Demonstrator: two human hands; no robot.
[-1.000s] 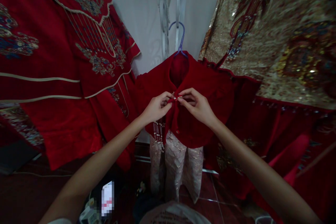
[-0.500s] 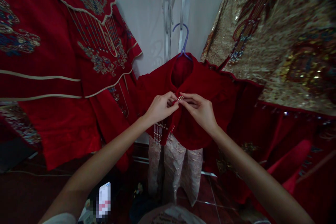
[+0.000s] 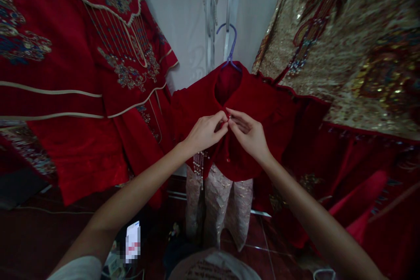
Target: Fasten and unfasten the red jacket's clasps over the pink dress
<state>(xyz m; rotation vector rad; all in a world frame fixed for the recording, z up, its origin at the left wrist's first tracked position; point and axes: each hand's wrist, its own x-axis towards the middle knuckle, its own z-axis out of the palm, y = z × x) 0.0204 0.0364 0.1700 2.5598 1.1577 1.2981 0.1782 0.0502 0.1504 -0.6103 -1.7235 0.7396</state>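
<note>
A short red jacket (image 3: 259,96) hangs on a purple hanger (image 3: 233,43) straight ahead. Both my hands meet at its front, just below the collar. My left hand (image 3: 208,130) is closed, thumb and fingers pinching the jacket's front edge. Facing it, my right hand (image 3: 251,133) pinches at the same spot, where a small shiny fastening shows between the fingertips; its exact form is hidden. Below my left hand dangles a beaded tassel (image 3: 198,164). Pale patterned fabric (image 3: 218,201) hangs under the jacket's hem.
At left hangs a red embroidered garment (image 3: 75,65) with cream piping. A gold sequined garment (image 3: 370,52) hangs at right, above dark red cloth. Metal rack bars (image 3: 210,22) stand behind the hanger. Low at left is a lit phone (image 3: 133,240), partly blurred out.
My hands have drawn closer together at the jacket's front, covering most of the beaded piece that showed between them. The view has shifted slightly.
</note>
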